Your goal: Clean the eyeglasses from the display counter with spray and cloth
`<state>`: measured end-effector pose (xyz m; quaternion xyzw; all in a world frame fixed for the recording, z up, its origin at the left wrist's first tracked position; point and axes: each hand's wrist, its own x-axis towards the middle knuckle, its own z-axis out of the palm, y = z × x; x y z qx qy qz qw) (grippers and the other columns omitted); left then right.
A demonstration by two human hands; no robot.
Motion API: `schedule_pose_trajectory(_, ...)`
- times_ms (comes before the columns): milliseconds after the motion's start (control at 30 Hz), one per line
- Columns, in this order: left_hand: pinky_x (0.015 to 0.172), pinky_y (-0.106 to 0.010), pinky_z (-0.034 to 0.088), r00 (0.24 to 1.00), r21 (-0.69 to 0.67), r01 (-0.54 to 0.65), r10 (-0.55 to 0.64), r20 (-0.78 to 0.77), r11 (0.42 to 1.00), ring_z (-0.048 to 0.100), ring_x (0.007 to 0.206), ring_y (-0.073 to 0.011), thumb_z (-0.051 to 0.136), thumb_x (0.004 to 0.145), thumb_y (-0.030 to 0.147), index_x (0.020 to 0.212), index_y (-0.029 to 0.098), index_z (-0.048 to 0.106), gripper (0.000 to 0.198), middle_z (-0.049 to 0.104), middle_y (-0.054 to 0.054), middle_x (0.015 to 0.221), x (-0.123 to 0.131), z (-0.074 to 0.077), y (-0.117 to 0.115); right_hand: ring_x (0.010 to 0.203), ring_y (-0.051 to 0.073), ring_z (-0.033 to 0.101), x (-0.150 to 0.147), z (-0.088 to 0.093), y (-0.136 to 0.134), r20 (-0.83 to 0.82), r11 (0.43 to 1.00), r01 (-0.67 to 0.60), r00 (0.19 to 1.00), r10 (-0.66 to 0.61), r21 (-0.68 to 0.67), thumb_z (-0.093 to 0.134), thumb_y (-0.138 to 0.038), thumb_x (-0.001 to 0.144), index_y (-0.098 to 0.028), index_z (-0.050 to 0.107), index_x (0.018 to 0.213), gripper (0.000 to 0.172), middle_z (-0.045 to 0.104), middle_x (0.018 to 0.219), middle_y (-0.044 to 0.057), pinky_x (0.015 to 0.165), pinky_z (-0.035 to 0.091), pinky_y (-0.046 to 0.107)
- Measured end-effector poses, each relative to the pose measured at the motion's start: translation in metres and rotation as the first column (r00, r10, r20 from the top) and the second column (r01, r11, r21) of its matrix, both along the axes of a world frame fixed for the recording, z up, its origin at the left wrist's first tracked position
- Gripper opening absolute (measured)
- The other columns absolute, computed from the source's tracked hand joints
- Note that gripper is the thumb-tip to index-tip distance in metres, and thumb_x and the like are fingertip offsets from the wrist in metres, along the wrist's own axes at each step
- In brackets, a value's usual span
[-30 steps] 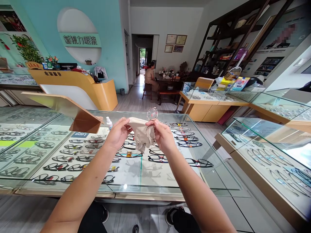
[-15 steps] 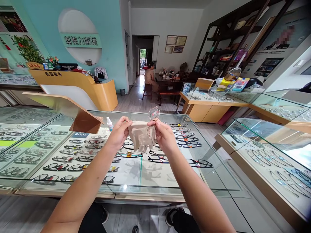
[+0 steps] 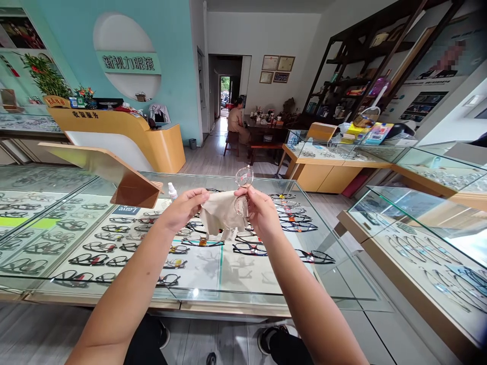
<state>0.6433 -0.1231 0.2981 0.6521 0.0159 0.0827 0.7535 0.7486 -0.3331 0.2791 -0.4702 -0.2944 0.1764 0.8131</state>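
Note:
Above the glass counter my left hand (image 3: 186, 207) pinches the upper left corner of a beige cleaning cloth (image 3: 217, 213), which hangs down in folds. My right hand (image 3: 262, 209) is closed on a pair of thin-rimmed eyeglasses (image 3: 244, 176), held on end so that one round lens stands above the fingers and the other is below them. The lower lens overlaps the right part of the cloth. Whether the right fingers also grip the cloth I cannot tell.
Rows of glasses frames lie inside the glass display counter (image 3: 243, 293) beneath my hands. A wooden-framed mirror (image 3: 129, 187) and a small spray bottle (image 3: 172, 191) stand on top at the left. Another display case (image 3: 380, 223) is at right. A person (image 3: 236, 121) sits farther back.
Both hands, with the cloth and the eyeglasses, have shifted slightly to the right in view. The cloth looks stretched a little wider between them. Both grips are kept.

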Motion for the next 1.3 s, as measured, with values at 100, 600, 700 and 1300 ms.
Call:
schedule_pose_trajectory(100, 0.050, -0.020, 0.038, 0.998, -0.073, 0.055, -0.053, 0.034, 0.996, 0.047, 0.053, -0.0078, 0.098, 0.072, 0.057, 0.077, 0.018, 0.061, 0.055, 0.053, 0.005, 0.065, -0.0028, -0.0014, 0.0055, 0.067, 0.016, 0.050, -0.0009, -0.0007, 0.0016, -0.003, 0.999, -0.027, 1.000, 0.027, -0.046, 0.082, -0.065, 0.086, -0.023, 0.086, 0.086, 0.042, 0.061, 0.084, 0.003, 0.060, 0.041, 0.031)
schedule_pose_trajectory(600, 0.047, -0.017, 0.041, 0.996, -0.150, -0.040, 0.051, 0.071, 0.988, 0.050, 0.049, -0.0072, 0.098, 0.069, 0.042, 0.072, 0.020, 0.054, 0.049, 0.057, 0.006, 0.060, 0.0006, 0.0006, 0.0068, 0.063, 0.015, 0.055, -0.0017, 0.0037, 0.0038, -0.100, 0.998, 0.048, 0.994, -0.051, -0.028, 0.086, -0.065, 0.079, -0.021, 0.083, 0.085, 0.044, 0.069, 0.078, 0.004, 0.057, 0.042, 0.029)
schedule_pose_trajectory(700, 0.046, -0.016, 0.040, 0.997, -0.179, -0.026, 0.039, 0.073, 0.984, 0.049, 0.049, -0.0061, 0.099, 0.069, 0.043, 0.071, 0.019, 0.054, 0.051, 0.054, 0.006, 0.059, -0.0012, 0.0024, 0.0053, 0.065, 0.015, 0.055, -0.0005, 0.0018, 0.0042, -0.092, 0.999, 0.044, 0.995, -0.047, -0.028, 0.087, -0.064, 0.079, -0.021, 0.084, 0.085, 0.043, 0.068, 0.079, 0.003, 0.058, 0.042, 0.028)
schedule_pose_trajectory(1300, 0.062, -0.022, 0.046, 0.994, -0.061, 0.084, -0.080, 0.071, 0.995, 0.054, 0.065, -0.0109, 0.087, 0.079, 0.037, 0.074, 0.018, 0.059, 0.033, 0.057, 0.002, 0.068, -0.0040, 0.0022, 0.0001, 0.144, 0.032, 0.059, 0.0014, 0.0011, 0.0020, 0.137, 0.994, 0.109, 0.985, -0.105, -0.019, 0.074, -0.058, 0.095, -0.027, 0.088, 0.085, 0.035, 0.078, 0.135, 0.007, 0.124, 0.039, 0.045)
